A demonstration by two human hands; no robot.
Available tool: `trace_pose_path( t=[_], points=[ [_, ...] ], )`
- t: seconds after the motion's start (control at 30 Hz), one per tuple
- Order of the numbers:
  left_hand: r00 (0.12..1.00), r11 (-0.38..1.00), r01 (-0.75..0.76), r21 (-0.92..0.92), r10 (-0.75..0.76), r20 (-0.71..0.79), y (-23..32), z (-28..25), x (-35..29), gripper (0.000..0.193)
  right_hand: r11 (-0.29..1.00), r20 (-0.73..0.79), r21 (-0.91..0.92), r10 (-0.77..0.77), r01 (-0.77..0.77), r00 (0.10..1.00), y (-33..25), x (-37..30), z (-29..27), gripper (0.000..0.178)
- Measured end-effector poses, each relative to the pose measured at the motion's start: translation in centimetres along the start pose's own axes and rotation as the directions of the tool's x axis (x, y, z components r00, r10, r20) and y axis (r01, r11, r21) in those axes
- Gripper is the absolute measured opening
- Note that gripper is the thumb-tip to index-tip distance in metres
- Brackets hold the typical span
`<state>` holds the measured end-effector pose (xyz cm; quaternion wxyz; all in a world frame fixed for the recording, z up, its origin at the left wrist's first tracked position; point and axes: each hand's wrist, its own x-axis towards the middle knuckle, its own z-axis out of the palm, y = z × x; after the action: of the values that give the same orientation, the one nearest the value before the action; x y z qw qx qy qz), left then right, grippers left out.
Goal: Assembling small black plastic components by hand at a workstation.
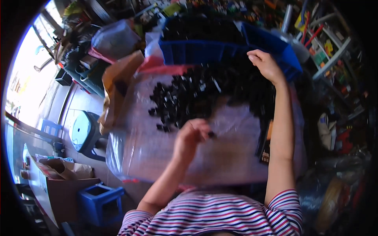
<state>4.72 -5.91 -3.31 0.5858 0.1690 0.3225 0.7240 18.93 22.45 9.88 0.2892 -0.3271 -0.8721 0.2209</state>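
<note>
Small black pieces (177,100) lie in a wide heap on a plastic-covered work surface (157,157); their exact kind is too small to tell. My left hand (191,137), blurred by motion, is in front of the heap with its fingers drawn together. One small black piece (212,135) shows at its fingertips. Farther off to the right, my right hand (267,67) is raised by the blue bins, fingers curled in. Whatever it may hold is hidden from view.
A blue bin (189,53) with black pieces stands at the back, another blue bin (289,59) to its right. Brown paper (114,90) borders the left edge. A dark package with an orange part (265,151) lies beside my right forearm. A blue stool (101,200) stands lower left.
</note>
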Motion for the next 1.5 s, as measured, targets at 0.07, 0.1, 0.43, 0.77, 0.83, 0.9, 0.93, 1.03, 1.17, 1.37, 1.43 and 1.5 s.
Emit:
trace_pose_path(
  t=[0.07, 0.1, 0.43, 0.77, 0.83, 0.9, 0.93, 1.03, 1.17, 1.37, 1.43, 1.5],
  points=[
    [0.978, 0.981, -0.149, 0.127, 0.165, -0.126, 2.0, -0.8, -0.2, 0.028, 0.989, 0.134, -0.143, -0.009, 0.029, 0.991, 0.8, -3.5, 0.2, 0.021],
    [0.959, 0.964, -0.197, 0.181, 0.227, -0.169, 2.2, -1.8, 0.4, 0.026, 0.97, 0.198, -0.242, 0.085, -0.035, 0.977, 1.9, -5.2, 0.7, 0.02],
    [0.816, 0.454, -0.283, 0.845, 0.577, -0.037, 3.2, -3.4, -2.7, 0.017, 0.939, 0.125, -0.342, 0.017, 0.027, 0.992, 1.4, -10.9, 11.2, 0.025],
    [0.856, -0.336, -0.238, 0.911, 0.371, 0.361, 0.6, -1.9, -2.3, 0.018, 0.992, 0.055, 0.124, -0.044, 0.037, 0.998, -4.6, -18.6, 9.4, 0.017],
    [0.84, -0.325, -0.308, 0.894, 0.349, 0.416, 0.3, -1.6, -2.1, 0.019, 0.96, 0.052, 0.277, 0.027, -0.041, 0.998, -5.5, -20.8, 8.8, 0.019],
    [0.844, -0.354, -0.382, 0.854, 0.244, 0.478, -0.1, -1.8, -2.0, 0.024, 0.902, 0.044, 0.421, 0.082, -0.093, 0.996, -6.0, -22.5, 9.0, 0.019],
    [0.843, -0.352, -0.383, 0.854, 0.245, 0.478, -0.3, -1.6, -2.0, 0.024, 0.891, 0.069, 0.436, 0.106, -0.125, 0.992, -6.2, -23.1, 9.1, 0.019],
    [0.865, -0.124, -0.356, 0.926, 0.331, 0.377, -0.4, -0.6, -2.5, 0.037, 0.985, -0.027, 0.173, 0.001, 0.004, 1.0, -5.5, -24.4, 9.9, 0.02],
    [0.885, -0.155, -0.164, 0.974, 0.414, 0.215, -0.7, -1.4, -2.3, 0.027, 0.996, 0.002, 0.083, 0.022, -0.022, 1.0, -4.9, -25.1, 9.4, 0.021],
    [0.868, -0.206, -0.324, 0.923, 0.324, 0.377, -1.3, -0.4, -2.0, 0.011, 0.997, 0.048, 0.03, 0.076, -0.077, 0.996, -4.9, -25.7, 9.4, 0.027],
    [0.958, 0.153, -0.223, 0.963, 0.217, 0.187, -1.7, 0.9, -2.4, 0.011, 0.966, 0.05, 0.245, 0.069, -0.079, 0.996, -5.8, -25.6, 9.3, 0.029],
    [0.988, 0.693, 0.008, 0.721, -0.115, 0.1, -1.7, 1.5, -2.8, 0.017, 0.883, 0.1, 0.462, 0.047, -0.089, 0.994, -7.5, -25.1, 8.1, 0.035]
  ],
)
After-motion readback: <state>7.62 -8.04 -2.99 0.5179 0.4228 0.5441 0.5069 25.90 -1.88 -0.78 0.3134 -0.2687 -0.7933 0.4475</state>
